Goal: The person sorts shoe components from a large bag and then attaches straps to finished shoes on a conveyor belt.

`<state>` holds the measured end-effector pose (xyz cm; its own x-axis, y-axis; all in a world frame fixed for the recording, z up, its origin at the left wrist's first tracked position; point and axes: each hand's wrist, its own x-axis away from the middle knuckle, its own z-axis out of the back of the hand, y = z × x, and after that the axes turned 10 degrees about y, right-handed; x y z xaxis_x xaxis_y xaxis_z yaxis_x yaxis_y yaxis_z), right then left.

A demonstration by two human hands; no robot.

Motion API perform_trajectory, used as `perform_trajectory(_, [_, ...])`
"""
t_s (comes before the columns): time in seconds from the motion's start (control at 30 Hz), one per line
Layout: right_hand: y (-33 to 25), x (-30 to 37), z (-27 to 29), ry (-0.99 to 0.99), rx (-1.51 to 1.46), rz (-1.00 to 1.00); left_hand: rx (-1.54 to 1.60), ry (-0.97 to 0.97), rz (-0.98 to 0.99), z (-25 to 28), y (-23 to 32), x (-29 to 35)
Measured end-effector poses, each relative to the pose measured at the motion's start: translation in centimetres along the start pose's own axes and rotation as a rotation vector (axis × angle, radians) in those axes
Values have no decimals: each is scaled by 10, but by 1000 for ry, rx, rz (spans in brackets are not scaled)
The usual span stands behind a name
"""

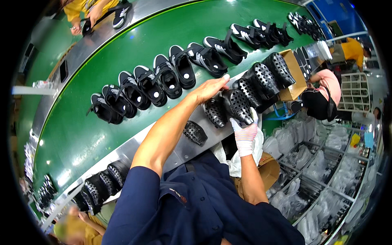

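Both my hands on one black perforated rubber clog (238,105)

Its long axis runs toward the green conveyor belt (122,53); my bare left hand (210,89) lies flat above, gloved right hand (245,132) grips its near end.

Long green conveyor belt (102,134) with a steel side rail (179,149). On the belt, a curved row of black-and-white strapped sandals (163,77). Along the rail, black perforated rubber clogs (261,79), more (102,183) at lower left.
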<state>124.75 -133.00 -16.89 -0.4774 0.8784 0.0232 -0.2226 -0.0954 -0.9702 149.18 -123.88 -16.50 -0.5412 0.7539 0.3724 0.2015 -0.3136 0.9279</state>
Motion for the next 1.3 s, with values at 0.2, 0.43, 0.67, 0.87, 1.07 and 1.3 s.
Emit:
perform_trajectory(0.2, [-9,-1,-1,-42,-5,-23,175,14,39,-2,-23,-8])
perform_trajectory(0.43, [-12,-2,-6,-61,77,23,95,-22,9,-3,-15,-6])
perform_trajectory(0.67, [-33,-7,8,-70,428,266,-203,34,-306,-15,-8,24])
perform_trajectory(0.87, [-48,1,19,-75,684,410,-266,110,-363,-22,-4,31])
perform_trajectory(1.07, [-62,10,19,-61,639,406,-202,216,-364,-15,0,40])
perform_trajectory(1.3, [-97,36,35,0,587,497,-392,681,-343,8,-38,137])
